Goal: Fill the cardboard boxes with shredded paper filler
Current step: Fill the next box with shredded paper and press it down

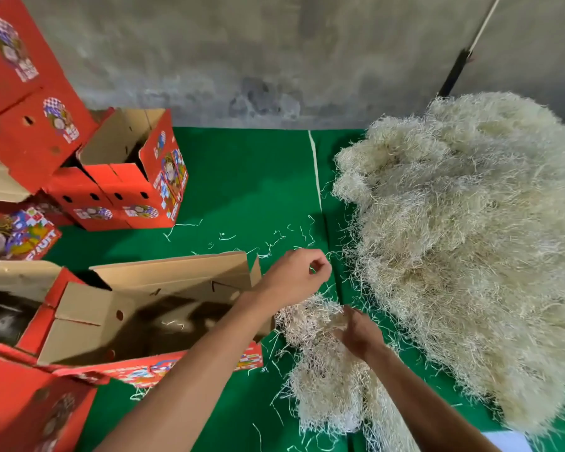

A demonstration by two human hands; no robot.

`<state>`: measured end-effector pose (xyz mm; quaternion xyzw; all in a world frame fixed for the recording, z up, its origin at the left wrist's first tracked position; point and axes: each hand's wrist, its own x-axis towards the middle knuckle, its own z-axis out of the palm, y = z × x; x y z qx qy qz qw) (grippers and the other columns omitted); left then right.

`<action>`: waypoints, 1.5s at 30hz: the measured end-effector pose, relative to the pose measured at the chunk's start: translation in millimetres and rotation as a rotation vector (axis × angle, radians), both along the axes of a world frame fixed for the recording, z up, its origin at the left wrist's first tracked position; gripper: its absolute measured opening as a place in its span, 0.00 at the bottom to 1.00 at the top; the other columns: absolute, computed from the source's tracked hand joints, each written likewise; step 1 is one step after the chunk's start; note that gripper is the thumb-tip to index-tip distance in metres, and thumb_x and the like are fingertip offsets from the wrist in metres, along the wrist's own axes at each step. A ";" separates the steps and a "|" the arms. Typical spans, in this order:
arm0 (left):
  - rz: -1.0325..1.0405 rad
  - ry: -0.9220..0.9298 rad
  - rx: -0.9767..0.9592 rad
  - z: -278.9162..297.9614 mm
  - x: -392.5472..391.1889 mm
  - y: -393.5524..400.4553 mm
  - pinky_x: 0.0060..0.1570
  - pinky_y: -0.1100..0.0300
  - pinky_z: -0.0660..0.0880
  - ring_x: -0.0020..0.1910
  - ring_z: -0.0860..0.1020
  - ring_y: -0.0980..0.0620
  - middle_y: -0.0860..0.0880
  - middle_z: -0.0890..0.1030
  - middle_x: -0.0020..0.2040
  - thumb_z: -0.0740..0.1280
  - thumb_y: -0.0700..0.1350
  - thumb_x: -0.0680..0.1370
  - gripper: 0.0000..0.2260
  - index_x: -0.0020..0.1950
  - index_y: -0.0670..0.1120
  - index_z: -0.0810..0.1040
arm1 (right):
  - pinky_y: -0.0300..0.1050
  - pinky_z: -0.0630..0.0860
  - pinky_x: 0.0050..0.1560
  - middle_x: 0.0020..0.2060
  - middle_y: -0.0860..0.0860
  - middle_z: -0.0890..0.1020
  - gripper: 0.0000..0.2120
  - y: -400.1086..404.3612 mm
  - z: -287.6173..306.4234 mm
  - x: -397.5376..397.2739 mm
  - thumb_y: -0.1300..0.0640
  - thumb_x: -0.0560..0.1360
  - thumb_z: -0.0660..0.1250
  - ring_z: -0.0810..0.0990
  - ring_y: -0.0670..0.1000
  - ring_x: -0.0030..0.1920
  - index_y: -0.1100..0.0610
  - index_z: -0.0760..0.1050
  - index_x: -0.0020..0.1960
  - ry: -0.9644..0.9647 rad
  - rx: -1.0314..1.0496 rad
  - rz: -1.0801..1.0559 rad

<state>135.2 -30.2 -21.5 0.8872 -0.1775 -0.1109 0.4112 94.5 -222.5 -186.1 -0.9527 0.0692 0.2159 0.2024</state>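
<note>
We are noting pale, wiry shredded paper filler (470, 243) lying heaped at right on green felt-like counter (242, 177). Our right hand (356, 334) is gripping small tangled clump (320, 370) with curled fingers. Our left hand (297, 272) is pinching few thin strands. Red printed cardboard box (137, 324) is standing open beside left forearm, brown corrugated inside. Rough grey concrete wall (242, 60) is rising behind.

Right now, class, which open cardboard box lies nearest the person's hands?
The big open box at bottom left, directly under the left forearm; the other open box stands farther back by the wall, among stacked ones.
</note>
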 end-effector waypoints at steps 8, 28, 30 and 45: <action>0.145 0.139 -0.207 31.1 15.9 9.2 0.44 0.63 0.78 0.48 0.80 0.58 0.58 0.77 0.61 0.65 0.54 0.80 0.12 0.62 0.54 0.75 | 0.48 0.82 0.45 0.39 0.54 0.81 0.37 6.3 100.7 42.7 0.50 0.74 0.72 0.81 0.50 0.36 0.63 0.62 0.76 -0.210 0.482 -0.216; 0.318 0.477 -0.496 58.0 70.4 33.2 0.74 0.43 0.61 0.78 0.60 0.47 0.57 0.57 0.79 0.72 0.79 0.55 0.63 0.80 0.60 0.46 | 0.46 0.73 0.58 0.74 0.48 0.66 0.30 69.1 271.1 116.1 0.51 0.76 0.69 0.69 0.50 0.67 0.47 0.64 0.76 -0.370 1.021 -0.129; 0.378 0.480 -0.526 53.4 83.6 32.3 0.73 0.47 0.63 0.74 0.66 0.46 0.50 0.65 0.76 0.80 0.67 0.60 0.58 0.81 0.53 0.52 | 0.57 0.69 0.67 0.72 0.46 0.68 0.23 75.4 271.2 118.0 0.52 0.77 0.67 0.67 0.50 0.69 0.42 0.69 0.71 -0.284 1.110 -0.095; 0.671 0.675 -0.955 77.0 134.9 61.8 0.42 0.43 0.83 0.47 0.85 0.45 0.43 0.80 0.59 0.70 0.58 0.76 0.28 0.73 0.51 0.68 | 0.46 0.62 0.70 0.63 0.34 0.69 0.42 72.8 150.0 79.4 0.36 0.70 0.73 0.73 0.36 0.62 0.48 0.59 0.77 -0.315 0.844 -0.197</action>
